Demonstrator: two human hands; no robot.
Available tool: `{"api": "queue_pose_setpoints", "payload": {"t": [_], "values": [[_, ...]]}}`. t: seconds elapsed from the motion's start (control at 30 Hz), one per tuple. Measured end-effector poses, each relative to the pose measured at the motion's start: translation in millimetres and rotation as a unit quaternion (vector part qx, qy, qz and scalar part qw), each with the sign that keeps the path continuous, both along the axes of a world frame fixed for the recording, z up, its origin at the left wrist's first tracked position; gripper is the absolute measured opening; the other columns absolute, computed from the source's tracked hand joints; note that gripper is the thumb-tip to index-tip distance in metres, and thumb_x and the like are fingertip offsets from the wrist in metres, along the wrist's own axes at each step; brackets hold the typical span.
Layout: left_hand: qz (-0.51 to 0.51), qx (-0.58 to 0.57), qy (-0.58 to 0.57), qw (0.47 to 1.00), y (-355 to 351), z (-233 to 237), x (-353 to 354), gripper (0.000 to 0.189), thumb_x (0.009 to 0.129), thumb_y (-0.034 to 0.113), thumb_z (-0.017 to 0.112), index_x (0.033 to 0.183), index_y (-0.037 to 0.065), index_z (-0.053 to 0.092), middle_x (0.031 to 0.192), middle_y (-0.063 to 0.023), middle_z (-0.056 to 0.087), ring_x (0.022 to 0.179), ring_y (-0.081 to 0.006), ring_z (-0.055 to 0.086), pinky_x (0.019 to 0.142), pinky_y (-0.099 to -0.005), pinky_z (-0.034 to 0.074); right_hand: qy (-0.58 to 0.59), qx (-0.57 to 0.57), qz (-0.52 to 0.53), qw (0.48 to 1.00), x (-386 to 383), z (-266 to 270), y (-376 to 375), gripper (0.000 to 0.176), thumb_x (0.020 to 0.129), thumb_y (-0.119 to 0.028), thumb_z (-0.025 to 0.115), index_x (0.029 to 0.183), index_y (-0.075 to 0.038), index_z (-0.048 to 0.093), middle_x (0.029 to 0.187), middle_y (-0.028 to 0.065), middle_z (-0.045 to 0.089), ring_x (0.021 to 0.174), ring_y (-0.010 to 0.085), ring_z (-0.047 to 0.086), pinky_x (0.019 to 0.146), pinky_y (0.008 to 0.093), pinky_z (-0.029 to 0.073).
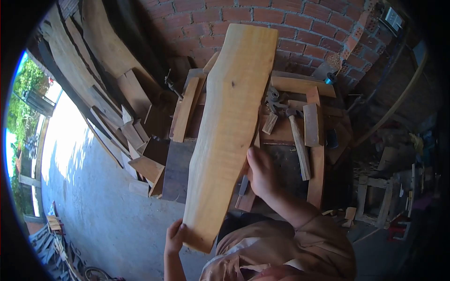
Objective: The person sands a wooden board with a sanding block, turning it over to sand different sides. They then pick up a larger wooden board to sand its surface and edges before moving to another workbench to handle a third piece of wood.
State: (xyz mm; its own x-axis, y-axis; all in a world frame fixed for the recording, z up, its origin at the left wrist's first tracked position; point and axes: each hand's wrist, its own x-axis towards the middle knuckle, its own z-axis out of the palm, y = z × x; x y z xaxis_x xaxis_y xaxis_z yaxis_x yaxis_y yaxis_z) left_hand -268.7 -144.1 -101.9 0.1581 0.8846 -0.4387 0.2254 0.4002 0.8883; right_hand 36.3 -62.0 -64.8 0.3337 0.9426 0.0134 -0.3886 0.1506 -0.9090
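Observation:
A long, pale wooden board (229, 131) with wavy edges and a small dark knot is held up over a workbench. My left hand (175, 236) grips its lower left corner, fingertips on the face. Around the board's right edge, below the middle, my right hand (261, 171) is closed with the thumb against the edge. Behind the board, on the bench (176, 173), lie a hammer (300, 147) with a wooden handle, a small wood block (269, 123), a dark metal tool (273, 97) and several wooden strips (188, 110).
Tall slabs (110, 37) and offcuts (147, 168) lean at the left beside the concrete floor (93, 187). A brick wall (206, 23) stands behind the bench. A blue spool (330, 78) sits at its back right; a wooden frame (375, 196) stands at the right.

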Motion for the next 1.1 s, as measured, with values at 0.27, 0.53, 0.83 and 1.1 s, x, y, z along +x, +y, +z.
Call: {"api": "queue_pose_setpoints", "payload": {"t": [0.27, 0.53, 0.83, 1.1], "values": [[0.005, 0.181, 0.001, 0.983, 67.1, 44.2, 64.0, 0.029, 0.091, 0.013, 0.043, 0.114, -0.004, 0.051, 0.104, -0.0081, 0.058, 0.097, -0.0118, 0.051, 0.086, -0.0263, 0.040, 0.120, -0.007, 0.030, 0.992, 20.9, 26.8, 144.9, 0.038, 0.091, -0.030, 0.048, 0.115, -0.001, 0.049, 0.114, 0.0066, 0.055, 0.103, 0.0186, 0.053, 0.089, 0.0322, 0.042], [0.012, 0.230, -0.051, 0.972, 100.7, 110.5, 102.5, 0.032, 0.091, 0.018, 0.048, 0.113, -0.006, 0.051, 0.099, -0.0089, 0.060, 0.092, -0.0107, 0.053, 0.083, -0.0246, 0.041, 0.171, 0.041, 0.083, 0.981, 31.5, 67.9, 197.7, 0.040, 0.092, -0.035, 0.043, 0.117, -0.005, 0.049, 0.113, 0.0076, 0.055, 0.103, 0.0198, 0.053, 0.084, 0.0339, 0.044], [0.034, 0.144, -0.236, 0.960, 95.5, 206.0, 141.3, 0.038, 0.088, 0.019, 0.053, 0.107, -0.014, 0.052, 0.090, -0.0132, 0.062, 0.079, -0.0106, 0.058, 0.073, -0.0220, 0.045, 0.167, 0.033, 0.121, 0.978, 36.8, 109.5, 179.3, 0.041, 0.094, -0.030, 0.035, 0.123, -0.003, 0.041, 0.119, 0.0128, 0.051, 0.106, 0.0253, 0.052, 0.088, 0.0382, 0.043], [0.009, 0.125, -0.303, 0.945, 88.2, 212.6, 143.0, 0.039, 0.087, 0.016, 0.054, 0.109, -0.015, 0.049, 0.092, -0.0142, 0.061, 0.080, -0.0123, 0.060, 0.072, -0.0222, 0.047, 0.155, -0.001, 0.131, 0.979, 39.9, 118.0, 162.5, 0.041, 0.094, -0.029, 0.034, 0.123, -0.002, 0.040, 0.120, 0.0141, 0.050, 0.106, 0.0259, 0.051, 0.088, 0.0385, 0.043]]}}
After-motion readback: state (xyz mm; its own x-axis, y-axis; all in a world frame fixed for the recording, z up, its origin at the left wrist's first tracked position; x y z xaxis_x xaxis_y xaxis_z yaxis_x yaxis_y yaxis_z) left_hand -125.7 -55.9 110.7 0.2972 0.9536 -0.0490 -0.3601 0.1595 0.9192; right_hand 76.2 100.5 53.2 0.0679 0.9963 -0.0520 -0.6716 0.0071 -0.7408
